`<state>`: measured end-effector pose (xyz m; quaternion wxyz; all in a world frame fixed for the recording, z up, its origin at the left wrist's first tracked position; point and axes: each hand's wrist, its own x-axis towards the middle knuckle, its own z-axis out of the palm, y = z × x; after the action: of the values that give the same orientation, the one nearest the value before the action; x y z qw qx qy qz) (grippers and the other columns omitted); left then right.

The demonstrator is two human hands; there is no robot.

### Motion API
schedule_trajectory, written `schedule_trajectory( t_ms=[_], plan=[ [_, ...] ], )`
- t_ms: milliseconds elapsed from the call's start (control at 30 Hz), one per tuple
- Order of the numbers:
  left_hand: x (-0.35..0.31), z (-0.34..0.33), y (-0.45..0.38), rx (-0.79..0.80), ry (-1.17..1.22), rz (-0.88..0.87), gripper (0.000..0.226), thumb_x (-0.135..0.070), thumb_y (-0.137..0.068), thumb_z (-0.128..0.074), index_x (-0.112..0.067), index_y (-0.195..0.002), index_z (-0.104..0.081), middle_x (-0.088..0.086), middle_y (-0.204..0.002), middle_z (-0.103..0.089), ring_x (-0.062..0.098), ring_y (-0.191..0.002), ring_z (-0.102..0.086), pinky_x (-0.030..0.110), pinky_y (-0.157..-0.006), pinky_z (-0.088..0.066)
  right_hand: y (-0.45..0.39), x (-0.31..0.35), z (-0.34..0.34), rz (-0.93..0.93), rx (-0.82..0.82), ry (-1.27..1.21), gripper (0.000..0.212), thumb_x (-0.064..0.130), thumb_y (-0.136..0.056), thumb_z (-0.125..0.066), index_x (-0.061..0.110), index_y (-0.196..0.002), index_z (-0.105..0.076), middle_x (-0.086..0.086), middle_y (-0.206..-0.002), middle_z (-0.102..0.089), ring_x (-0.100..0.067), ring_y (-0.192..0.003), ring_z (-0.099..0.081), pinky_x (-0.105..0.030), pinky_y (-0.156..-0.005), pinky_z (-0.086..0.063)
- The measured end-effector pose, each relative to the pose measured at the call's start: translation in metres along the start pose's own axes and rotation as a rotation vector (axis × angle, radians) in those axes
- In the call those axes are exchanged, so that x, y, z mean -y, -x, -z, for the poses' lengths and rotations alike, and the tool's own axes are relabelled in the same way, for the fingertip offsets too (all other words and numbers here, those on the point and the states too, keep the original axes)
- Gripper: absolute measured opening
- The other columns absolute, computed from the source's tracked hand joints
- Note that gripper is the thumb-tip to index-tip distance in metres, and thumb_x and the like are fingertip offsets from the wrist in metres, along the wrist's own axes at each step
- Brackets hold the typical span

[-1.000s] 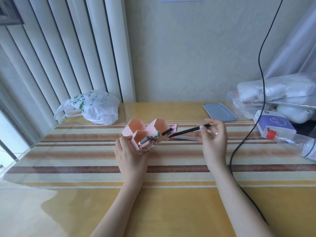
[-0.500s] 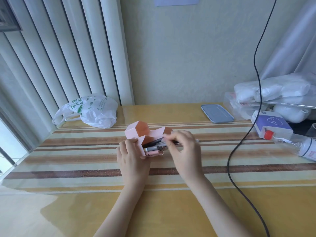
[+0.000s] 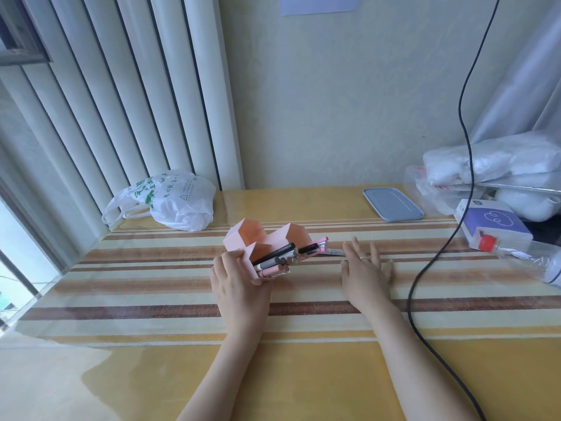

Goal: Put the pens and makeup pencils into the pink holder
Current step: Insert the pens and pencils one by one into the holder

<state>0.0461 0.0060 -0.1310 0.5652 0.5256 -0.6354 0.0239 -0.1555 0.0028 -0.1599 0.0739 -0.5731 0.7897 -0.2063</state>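
Note:
The pink holder, made of several hexagonal cells, lies tipped on its side in the middle of the striped table, mouths facing right. My left hand grips its near cell. Several pens and makeup pencils stick out of the near cell, and a few more, one of them pink, stick out of the cell behind it. My right hand is flat above the table to the right of the holder, fingers spread, holding nothing. A slim silvery item lies on the table between the holder and that hand.
A white plastic bag sits at the back left. A grey-blue lid lies at the back right. A purple-topped box, a red-capped clear bottle and white bundles crowd the right edge. A black cable hangs down across the right side.
My right hand carried a black pencil to the holder, slid it into the near cell, let go and drew back to the right, now open. My left hand kept hold of the holder.

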Motion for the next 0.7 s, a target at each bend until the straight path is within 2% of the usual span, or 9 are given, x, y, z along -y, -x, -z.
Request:
schedule_trajectory(
  t_ms=[67, 133, 167, 233, 300, 400, 500, 600, 700],
  plan=[
    [0.0, 0.0, 0.0, 0.01, -0.01, 0.0, 0.05, -0.01, -0.058, -0.069, -0.018, -0.094, -0.036, 0.022, -0.083, -0.053, 0.029, -0.08, -0.037, 0.051, -0.067, -0.044, 0.0, 0.002, -0.001, -0.002, -0.021, -0.036, 0.035, 0.022, -0.1, -0.03, 0.024, -0.134, -0.038, 0.006, -0.149, -0.038, -0.019, -0.146, -0.011, -0.057, -0.113, -0.004],
    [0.0, 0.0, 0.001, 0.024, -0.02, -0.002, 0.056, -0.006, -0.057, -0.076, -0.017, -0.095, -0.036, 0.022, -0.083, -0.054, 0.032, -0.079, -0.042, 0.051, -0.067, -0.045, 0.002, 0.004, 0.001, 0.038, -0.133, -0.085, 0.015, 0.014, -0.096, -0.04, 0.022, -0.107, -0.047, 0.002, -0.111, -0.063, -0.024, -0.131, -0.038, -0.056, -0.111, -0.018],
    [-0.001, 0.0, 0.001, 0.033, -0.023, 0.008, 0.062, -0.002, -0.055, -0.08, -0.017, -0.095, -0.036, 0.022, -0.083, -0.054, 0.032, -0.08, -0.043, 0.051, -0.068, -0.045, 0.004, 0.004, 0.002, 0.053, -0.187, -0.101, 0.012, 0.01, -0.093, -0.045, 0.021, -0.097, -0.048, 0.003, -0.094, -0.063, -0.027, -0.117, -0.05, -0.053, -0.106, -0.027],
    [0.002, -0.001, 0.001, 0.047, -0.034, 0.025, 0.068, 0.005, -0.05, -0.083, -0.017, -0.095, -0.036, 0.022, -0.084, -0.054, 0.029, -0.081, -0.038, 0.05, -0.069, -0.044, 0.004, 0.002, 0.004, 0.088, -0.269, -0.128, 0.015, 0.006, -0.088, -0.054, 0.02, -0.088, -0.05, 0.004, -0.08, -0.061, -0.028, -0.094, -0.059, -0.044, -0.089, -0.041],
    [0.005, -0.002, 0.001, 0.054, -0.052, 0.017, 0.066, 0.003, -0.051, -0.083, -0.017, -0.095, -0.037, 0.017, -0.088, -0.052, 0.029, -0.082, -0.039, 0.046, -0.073, -0.041, 0.003, 0.001, 0.006, 0.111, -0.282, -0.319, 0.017, 0.003, -0.085, -0.06, 0.019, -0.087, -0.054, 0.003, -0.085, -0.066, -0.023, -0.088, -0.062, -0.037, -0.078, -0.047],
    [0.005, -0.001, 0.001, 0.049, 0.019, 0.082, 0.064, 0.005, -0.055, -0.076, -0.021, -0.097, -0.036, 0.018, -0.09, -0.051, 0.028, -0.086, -0.037, 0.044, -0.077, -0.036, 0.005, 0.008, 0.017, -0.031, -0.196, -0.961, 0.021, 0.006, -0.083, -0.066, 0.021, -0.095, -0.058, 0.001, -0.096, -0.066, -0.016, -0.089, -0.061, -0.022, -0.072, -0.047],
    [0.004, 0.001, 0.0, 0.032, 0.053, 0.168, 0.063, 0.005, -0.057, -0.074, -0.025, -0.094, -0.033, 0.02, -0.093, -0.052, 0.025, -0.088, -0.036, 0.049, -0.079, -0.039, 0.01, 0.014, 0.028, -0.217, -0.097, -1.628, 0.015, 0.01, -0.089, -0.061, 0.009, -0.104, -0.058, -0.005, -0.091, -0.061, -0.022, -0.084, -0.063, -0.03, -0.069, -0.059],
    [0.008, -0.001, -0.002, 0.036, 0.057, 0.226, 0.065, 0.006, -0.056, -0.076, -0.026, -0.092, -0.032, 0.019, -0.095, -0.052, 0.026, -0.089, -0.035, 0.052, -0.079, -0.041, 0.014, 0.016, 0.034, -0.37, 0.024, -1.946, 0.012, 0.012, -0.093, -0.053, 0.005, -0.102, -0.059, -0.007, -0.085, -0.058, -0.02, -0.073, -0.067, -0.025, -0.056, -0.059],
    [0.008, -0.001, -0.001, 0.041, 0.061, 0.229, 0.065, 0.005, -0.056, -0.075, -0.026, -0.094, -0.032, 0.017, -0.094, -0.051, 0.025, -0.089, -0.035, 0.053, -0.079, -0.041, 0.017, 0.02, 0.034, -0.467, 0.108, -2.052, 0.008, 0.009, -0.092, -0.055, 0.003, -0.093, -0.06, -0.009, -0.082, -0.063, -0.014, -0.061, -0.07, -0.021, -0.049, -0.056]
  ],
)
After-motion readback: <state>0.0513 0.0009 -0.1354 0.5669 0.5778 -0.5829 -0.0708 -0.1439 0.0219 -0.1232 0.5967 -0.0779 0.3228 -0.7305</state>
